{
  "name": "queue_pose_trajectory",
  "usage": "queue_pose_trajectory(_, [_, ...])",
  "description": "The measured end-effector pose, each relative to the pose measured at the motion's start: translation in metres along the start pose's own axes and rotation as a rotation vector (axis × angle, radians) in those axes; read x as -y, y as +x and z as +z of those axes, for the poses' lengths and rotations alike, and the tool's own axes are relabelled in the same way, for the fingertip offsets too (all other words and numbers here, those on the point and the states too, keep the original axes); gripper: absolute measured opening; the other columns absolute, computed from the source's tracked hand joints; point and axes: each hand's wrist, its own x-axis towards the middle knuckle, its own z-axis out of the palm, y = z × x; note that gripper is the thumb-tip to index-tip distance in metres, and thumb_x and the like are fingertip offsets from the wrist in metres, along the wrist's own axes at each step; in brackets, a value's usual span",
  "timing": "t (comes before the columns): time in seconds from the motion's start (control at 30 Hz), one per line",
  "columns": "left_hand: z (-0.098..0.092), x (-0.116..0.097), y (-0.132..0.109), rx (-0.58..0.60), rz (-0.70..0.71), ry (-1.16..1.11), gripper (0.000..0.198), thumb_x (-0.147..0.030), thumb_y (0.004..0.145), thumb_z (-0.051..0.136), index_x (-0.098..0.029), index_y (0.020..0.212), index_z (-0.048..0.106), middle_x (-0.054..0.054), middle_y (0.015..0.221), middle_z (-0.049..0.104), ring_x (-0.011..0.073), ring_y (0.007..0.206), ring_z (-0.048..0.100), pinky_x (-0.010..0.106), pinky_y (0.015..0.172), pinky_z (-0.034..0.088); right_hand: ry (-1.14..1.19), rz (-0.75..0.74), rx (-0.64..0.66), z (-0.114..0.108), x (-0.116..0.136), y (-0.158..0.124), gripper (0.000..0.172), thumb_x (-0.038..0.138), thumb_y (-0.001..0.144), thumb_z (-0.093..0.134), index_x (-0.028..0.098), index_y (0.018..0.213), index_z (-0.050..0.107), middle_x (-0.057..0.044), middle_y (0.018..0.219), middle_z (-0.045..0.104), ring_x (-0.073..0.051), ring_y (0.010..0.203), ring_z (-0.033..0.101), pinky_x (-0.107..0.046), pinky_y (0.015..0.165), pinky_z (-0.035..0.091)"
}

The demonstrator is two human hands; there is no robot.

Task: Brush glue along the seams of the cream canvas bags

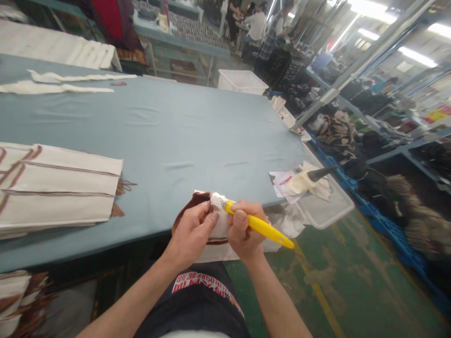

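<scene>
My right hand point(246, 227) is closed around the yellow handle of a brush point(269, 230). White paste coats the brush's tip, which touches the edge of a cream fabric piece with brown trim point(186, 211). With fingers and thumb pinched, my left hand point(193, 230) holds that piece near the brush tip. The piece lies at the table's front edge, and its lower part hangs over. Both hands hide some of it.
Stacked cream panels with brown strips point(66, 188) lie on the blue-grey table point(197, 126) at left. At right, a paste-covered pot with a dark handle point(301, 183) sits by a clear plastic bin point(331, 211). A metal post point(331, 96) rises beyond. People work in the background.
</scene>
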Motion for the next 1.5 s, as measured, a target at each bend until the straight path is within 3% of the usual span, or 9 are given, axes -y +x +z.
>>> queue_pose_trajectory(0.23, [-0.005,0.004,0.0,0.014,-0.017,-0.06,0.03,-0.045,0.089,0.069,-0.016,0.084,0.067,-0.001,0.076,0.063,0.0167,0.073,0.055,0.027,0.069,0.047,0.102,-0.087,-0.109,0.013,0.01,0.013,0.02,0.038,0.11,0.053,0.023,0.1,0.062,0.002,0.072,0.065,-0.015,0.063,0.066,-0.03,0.067,0.058])
queue_pose_trajectory(0.4, [-0.02,0.002,-0.001,0.023,-0.133,-0.229,0.037,-0.047,0.082,0.077,-0.014,0.098,0.073,0.001,0.079,0.071,0.0186,0.072,0.063,0.028,0.07,0.051,0.112,-0.032,-0.276,-0.016,0.027,0.02,0.02,0.034,0.112,0.048,0.023,0.101,0.061,0.007,0.066,0.057,-0.011,0.051,0.056,-0.024,0.057,0.051])
queue_pose_trajectory(0.57, [-0.031,0.002,-0.004,-0.004,-0.039,-0.112,0.028,-0.044,0.086,0.071,-0.016,0.09,0.071,0.001,0.076,0.068,0.0202,0.076,0.063,0.03,0.074,0.052,0.015,-0.123,0.023,-0.045,0.04,0.021,0.015,0.028,0.105,0.06,0.024,0.094,0.068,0.004,0.065,0.065,-0.012,0.05,0.06,-0.025,0.055,0.051])
queue_pose_trajectory(0.7, [-0.025,0.001,-0.011,0.026,0.045,0.054,0.026,-0.041,0.093,0.062,-0.018,0.082,0.064,0.0,0.076,0.064,0.0183,0.072,0.058,0.029,0.069,0.049,-0.013,-0.28,0.125,-0.029,0.047,0.028,0.014,0.018,0.102,0.059,0.025,0.091,0.066,0.002,0.073,0.074,-0.015,0.061,0.072,-0.025,0.062,0.057])
queue_pose_trajectory(0.9, [-0.015,0.003,-0.021,0.103,0.069,0.01,0.024,-0.038,0.093,0.06,-0.018,0.081,0.063,0.001,0.077,0.062,0.0182,0.073,0.058,0.029,0.071,0.049,0.026,-0.186,0.032,0.006,0.043,0.031,0.012,0.022,0.106,0.054,0.025,0.101,0.065,0.002,0.072,0.071,-0.015,0.058,0.069,-0.026,0.059,0.057])
queue_pose_trajectory(1.1, [-0.035,0.001,-0.017,0.051,-0.093,-0.128,0.027,-0.043,0.086,0.068,-0.016,0.09,0.07,0.0,0.077,0.068,0.0185,0.072,0.062,0.028,0.07,0.051,0.14,-0.019,-0.292,-0.025,0.049,0.022,0.021,0.039,0.109,0.058,0.023,0.096,0.065,0.006,0.062,0.058,-0.011,0.048,0.055,-0.024,0.051,0.047])
queue_pose_trajectory(1.23, [-0.041,-0.002,-0.018,0.091,-0.169,-0.219,0.033,-0.046,0.081,0.074,-0.015,0.092,0.072,0.0,0.074,0.068,0.0175,0.068,0.061,0.027,0.066,0.05,0.176,-0.03,-0.075,-0.049,0.059,0.019,0.018,0.035,0.107,0.061,0.024,0.093,0.067,0.006,0.06,0.058,-0.012,0.046,0.053,-0.025,0.049,0.044])
queue_pose_trajectory(1.33, [-0.036,-0.006,-0.019,0.124,-0.137,-0.18,0.032,-0.046,0.083,0.074,-0.014,0.091,0.073,0.001,0.076,0.069,0.0173,0.07,0.061,0.026,0.067,0.05,0.072,-0.121,0.142,-0.043,0.06,0.02,0.015,0.024,0.103,0.062,0.025,0.09,0.069,0.004,0.065,0.067,-0.014,0.054,0.064,-0.026,0.056,0.051])
queue_pose_trajectory(1.5, [-0.026,-0.007,-0.016,0.136,-0.133,-0.162,0.034,-0.046,0.08,0.079,-0.014,0.089,0.071,-0.001,0.074,0.066,0.0168,0.072,0.058,0.025,0.066,0.048,0.094,-0.085,0.044,-0.009,0.042,0.022,0.013,0.025,0.105,0.06,0.024,0.094,0.066,0.004,0.067,0.067,-0.011,0.05,0.06,-0.023,0.052,0.049])
